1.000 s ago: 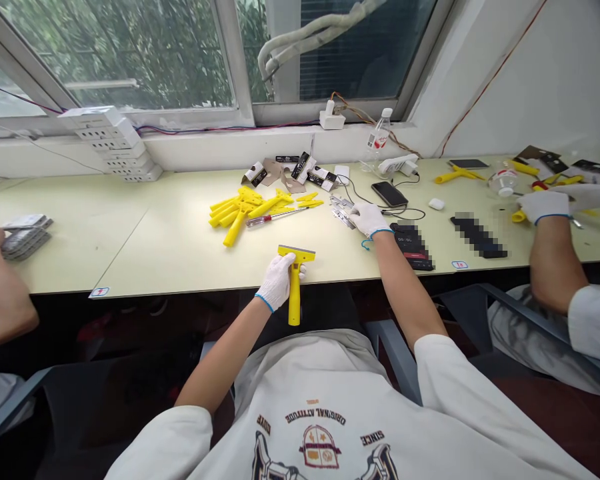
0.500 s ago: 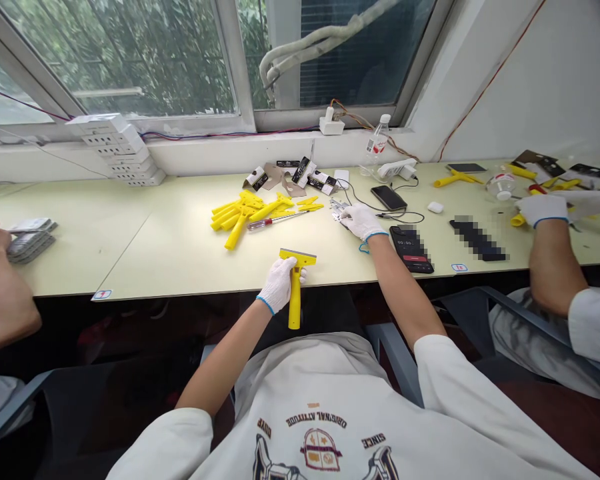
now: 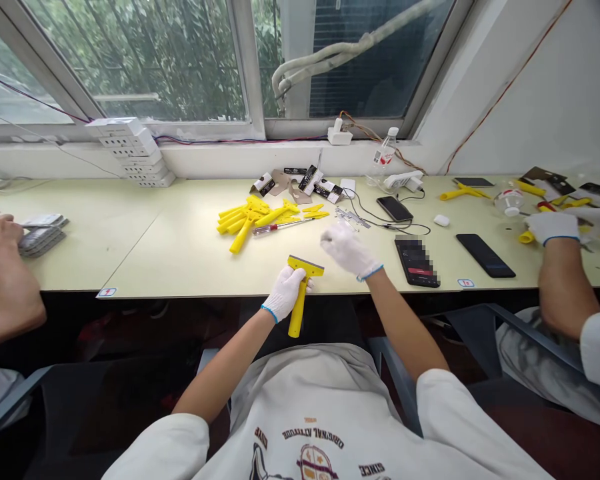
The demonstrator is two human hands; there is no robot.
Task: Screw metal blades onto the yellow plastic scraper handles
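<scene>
My left hand [image 3: 286, 293], in a white glove, is closed around a yellow scraper [image 3: 297, 312] near the table's front edge. The scraper's head is up, with a grey strip along its top edge, and its handle points down towards me. My right hand [image 3: 347, 250], also gloved and slightly blurred, hangs over the table to the right of the scraper. Its fingers are drawn together; whatever they pinch is too small to make out. Small metal pieces [image 3: 353, 217] lie beyond it. A heap of yellow scrapers [image 3: 245, 217] and a screwdriver [image 3: 275, 228] lie further left.
Phones [image 3: 417, 261] and a cable [image 3: 365, 212] lie to the right. Cardboard packaging [image 3: 300, 183] sits at the back, with a plastic bottle [image 3: 384, 155] beside a power strip [image 3: 404, 180]. Co-workers' hands are at both sides, one gloved hand [image 3: 553, 227] at the right.
My right hand has come away from the small metal pieces, back towards me and the scraper. My left hand still holds the scraper. The whole view has shifted slightly.
</scene>
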